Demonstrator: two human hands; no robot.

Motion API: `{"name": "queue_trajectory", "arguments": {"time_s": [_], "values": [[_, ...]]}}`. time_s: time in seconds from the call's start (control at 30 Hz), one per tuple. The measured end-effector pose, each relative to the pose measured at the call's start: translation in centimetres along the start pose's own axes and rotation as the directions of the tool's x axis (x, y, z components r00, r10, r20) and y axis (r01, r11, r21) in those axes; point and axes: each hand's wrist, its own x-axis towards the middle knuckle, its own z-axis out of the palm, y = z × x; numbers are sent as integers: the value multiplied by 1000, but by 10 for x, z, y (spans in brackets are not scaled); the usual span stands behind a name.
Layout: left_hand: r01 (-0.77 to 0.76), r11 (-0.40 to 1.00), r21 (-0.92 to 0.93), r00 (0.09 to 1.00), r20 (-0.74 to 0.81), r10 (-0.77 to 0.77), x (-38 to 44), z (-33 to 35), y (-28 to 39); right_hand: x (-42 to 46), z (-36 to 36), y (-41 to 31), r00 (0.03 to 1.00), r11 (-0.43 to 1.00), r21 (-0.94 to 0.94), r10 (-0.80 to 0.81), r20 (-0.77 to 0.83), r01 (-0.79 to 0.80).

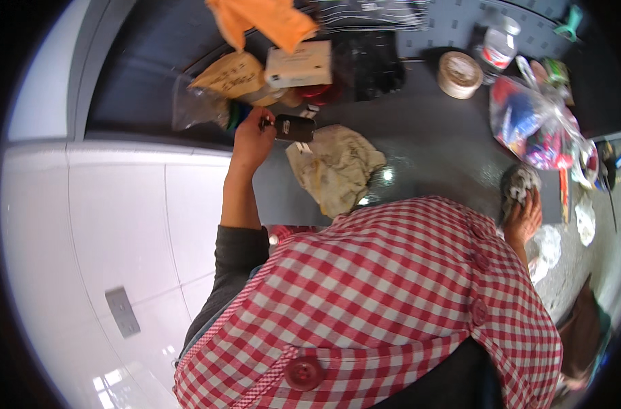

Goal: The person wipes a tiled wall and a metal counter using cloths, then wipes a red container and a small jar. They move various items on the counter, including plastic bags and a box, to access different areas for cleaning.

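My left hand (254, 135) is at the table's far left, its fingertips closed on one end of a small flat black case (295, 128) with pale writing. Just below the case, a crumpled beige rag (343, 168) lies on the dark grey tabletop (418, 133), which has a wet-looking shine. A small white piece (303, 148) rests on the rag's upper edge. Out at the right edge of the table, my right hand (525, 217) grips a bunched grey-and-white cloth (523, 183) against the surface. Part of that cloth is hidden by the fingers.
Along the back stand a white box (300, 66), a brown paper packet with writing (233, 74), black plastic bags (379, 66), a round tub or roll (459, 76) and a clear bottle (499, 46). An orange cloth (269, 23) overhangs the box. A clear bag of colourful items (535, 125) sits right.
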Motion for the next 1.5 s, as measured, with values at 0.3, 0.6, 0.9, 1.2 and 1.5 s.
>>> {"name": "queue_trajectory", "arguments": {"time_s": [0.3, 0.6, 0.9, 1.2, 1.5], "values": [[71, 879, 472, 948, -307, 88, 22, 7, -117, 1, -3, -3, 1000, 1000, -23, -19, 6, 19], [49, 834, 550, 949, -285, 132, 44, 30, -109, 6, -10, 1, 997, 999, 48, 7, 73, -10], [-208, 829, 520, 909, -211, 360, 3, 14, 46, 11, -14, 5, 994, 994, 98, 37, 104, -48], [-483, 875, -22, 856, 198, 477, 81, 212, 164, 13, -27, -2, 994, 991, 134, 6, 109, -21], [-146, 776, 613, 939, 334, -87, 129, 212, 145, 17, -44, -14, 997, 977, 210, 23, 79, -39]]}}
